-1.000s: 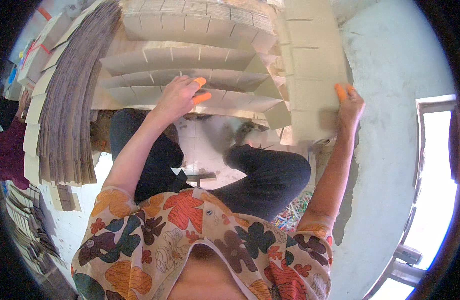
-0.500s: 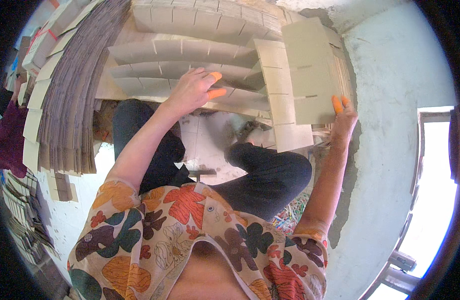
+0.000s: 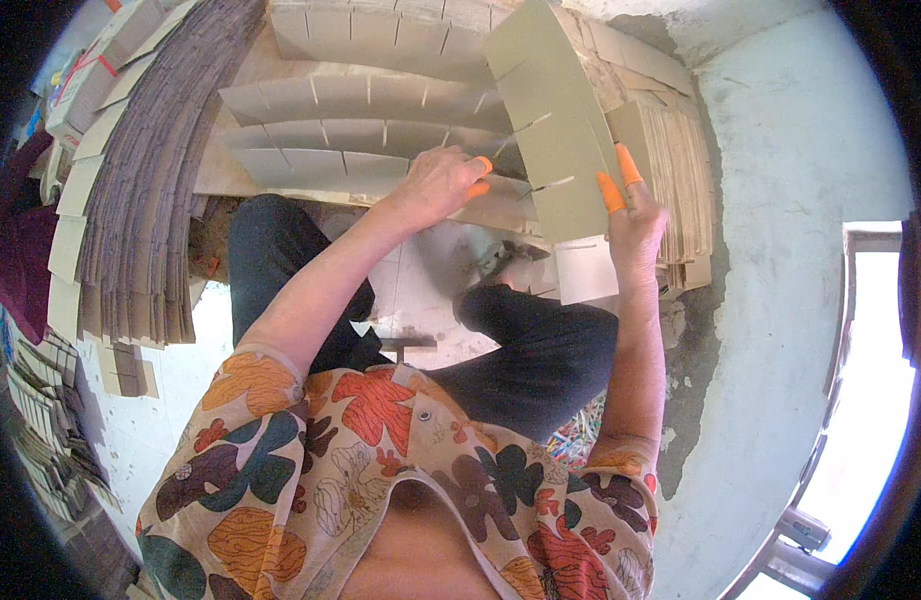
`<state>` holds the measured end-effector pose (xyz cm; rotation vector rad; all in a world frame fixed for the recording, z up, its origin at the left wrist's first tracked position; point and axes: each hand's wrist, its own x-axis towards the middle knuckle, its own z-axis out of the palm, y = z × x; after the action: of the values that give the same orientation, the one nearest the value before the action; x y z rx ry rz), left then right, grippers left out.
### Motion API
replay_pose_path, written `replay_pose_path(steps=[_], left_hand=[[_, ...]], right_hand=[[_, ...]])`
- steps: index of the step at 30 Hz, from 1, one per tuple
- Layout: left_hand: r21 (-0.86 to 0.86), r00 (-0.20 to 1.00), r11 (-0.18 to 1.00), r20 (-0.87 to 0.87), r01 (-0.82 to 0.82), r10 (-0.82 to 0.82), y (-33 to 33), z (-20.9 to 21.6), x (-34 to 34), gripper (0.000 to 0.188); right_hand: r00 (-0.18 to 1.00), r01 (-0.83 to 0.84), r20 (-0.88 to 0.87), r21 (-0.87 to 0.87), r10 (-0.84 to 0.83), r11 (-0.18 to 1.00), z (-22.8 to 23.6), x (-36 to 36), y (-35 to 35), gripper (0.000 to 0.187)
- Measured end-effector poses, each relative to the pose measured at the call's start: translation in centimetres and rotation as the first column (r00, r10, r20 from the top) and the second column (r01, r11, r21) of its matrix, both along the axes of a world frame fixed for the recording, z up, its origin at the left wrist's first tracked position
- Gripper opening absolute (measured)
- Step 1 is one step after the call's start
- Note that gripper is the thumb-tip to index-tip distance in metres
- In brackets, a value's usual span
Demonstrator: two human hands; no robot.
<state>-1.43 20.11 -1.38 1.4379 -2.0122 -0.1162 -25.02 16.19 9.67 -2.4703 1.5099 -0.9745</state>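
Observation:
Several slotted grey cardboard strips [image 3: 380, 133] stand on edge in bowed rows in front of me. My left hand [image 3: 435, 188], with orange covers on thumb and forefinger, is at the right part of the nearest strip [image 3: 345, 172]. Its thumb and forefinger are closed together about that strip's top edge. My right hand [image 3: 636, 215], also with two orange-covered fingers, grips the right edge of a slotted cardboard sheet [image 3: 555, 130]. This sheet is tilted over the right ends of the strips. Below it the lower end of a paler cardboard piece [image 3: 587, 272] shows.
A stack of cardboard sheets [image 3: 680, 185] stands by the pale wall [image 3: 780, 170] on the right. To the left runs a long pile of cardboard [image 3: 145, 190]. More slotted cardboard [image 3: 380, 40] lies at the back. Colourful scraps [image 3: 577, 430] lie beside my leg.
My right hand has brought a cardboard sheet leftward from the stack, over the ends of the strips. My left hand has slid right along the nearest strip, its thumb and forefinger drawing closer together.

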Motion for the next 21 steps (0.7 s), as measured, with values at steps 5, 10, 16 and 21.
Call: replay_pose_path(steps=[5, 10, 16, 21], left_hand=[[-0.006, 1.000, 1.000, 0.019, -0.019, 0.019, -0.2, 0.0, -0.2, 0.022], [-0.038, 0.999, 0.999, -0.036, -0.023, 0.022, -0.5, -0.5, -0.2, 0.018], [-0.059, 0.998, 0.998, -0.056, -0.025, 0.022, -0.6, -0.7, -0.4, 0.016], [-0.046, 0.999, 0.999, -0.048, -0.015, 0.013, -0.6, -0.9, -0.4, 0.014]], right_hand=[[0.997, -0.041, -0.068, -0.073, 0.036, 0.996, -0.2, -0.6, -0.3, 0.039], [0.997, -0.048, -0.070, -0.104, 0.041, 0.993, 0.2, -0.1, 0.0, 0.036], [0.993, -0.084, -0.097, -0.102, 0.074, 0.991, -0.5, -0.6, -0.4, 0.038], [0.993, -0.120, 0.011, 0.107, 0.119, 0.987, 1.2, 0.1, 0.2, 0.051]])
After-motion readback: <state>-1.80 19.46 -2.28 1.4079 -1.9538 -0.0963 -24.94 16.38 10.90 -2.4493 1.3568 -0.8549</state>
